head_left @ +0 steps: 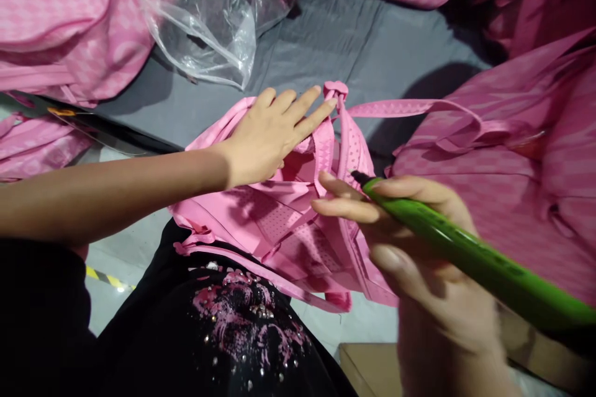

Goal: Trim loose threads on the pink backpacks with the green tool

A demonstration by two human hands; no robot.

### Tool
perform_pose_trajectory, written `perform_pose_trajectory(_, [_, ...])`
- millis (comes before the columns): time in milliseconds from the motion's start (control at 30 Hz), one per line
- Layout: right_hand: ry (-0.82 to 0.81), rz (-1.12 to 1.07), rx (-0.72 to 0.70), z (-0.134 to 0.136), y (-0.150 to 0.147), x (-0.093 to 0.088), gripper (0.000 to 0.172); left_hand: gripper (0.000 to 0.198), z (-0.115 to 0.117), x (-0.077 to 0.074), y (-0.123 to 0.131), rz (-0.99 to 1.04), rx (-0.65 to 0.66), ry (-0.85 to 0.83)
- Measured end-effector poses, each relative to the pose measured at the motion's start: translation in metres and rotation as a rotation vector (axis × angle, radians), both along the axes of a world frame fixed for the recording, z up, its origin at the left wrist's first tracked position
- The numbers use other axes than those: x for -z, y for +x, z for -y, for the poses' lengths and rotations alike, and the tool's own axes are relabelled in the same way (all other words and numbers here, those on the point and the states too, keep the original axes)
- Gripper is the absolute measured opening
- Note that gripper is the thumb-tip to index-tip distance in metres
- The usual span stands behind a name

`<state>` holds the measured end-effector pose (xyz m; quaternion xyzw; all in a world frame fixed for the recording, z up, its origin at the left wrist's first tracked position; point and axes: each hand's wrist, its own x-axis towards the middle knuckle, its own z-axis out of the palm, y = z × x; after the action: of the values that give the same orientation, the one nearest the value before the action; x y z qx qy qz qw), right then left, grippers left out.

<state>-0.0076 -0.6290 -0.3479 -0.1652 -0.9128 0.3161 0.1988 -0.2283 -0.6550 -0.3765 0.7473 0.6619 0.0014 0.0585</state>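
Observation:
A pink backpack (pixel 246 214) with dotted mesh panels and straps lies at the table's near edge, against the wearer's black clothing. My left hand (pixel 270 130) rests flat on its upper part, fingers stretched towards a small pink loop (pixel 335 90) at the top. In my right hand (pixel 433 267) is a long green tool (pixel 442 229) with a narrow black tip; its exact kind I cannot make out. The tip is close to the backpack's right side, and I cannot tell whether it touches. A pink strap (pixel 400 108) runs from the backpack towards the right.
More pink bags stand around: a large one (pixel 60 18) at the left, another (pixel 470 186) at the right, others along the back. A clear plastic bag (pixel 209 31) lies on the grey table cover (pixel 377 31). Below, a cardboard box (pixel 367 366) sits on the floor.

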Motion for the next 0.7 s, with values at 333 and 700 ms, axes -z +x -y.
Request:
perform_pose_trajectory(333, [0.408,0.014,0.020,-0.003,-0.020,0.089,0.030,0.097,-0.002,-0.004,-0.010,-0.016,-0.043,-0.038])
perform_pose_trajectory(700, [0.298,-0.030,-0.026,-0.009,-0.017,0.069,0.058,0.102,-0.005,-0.012,-0.013,0.004,-0.072,-0.126])
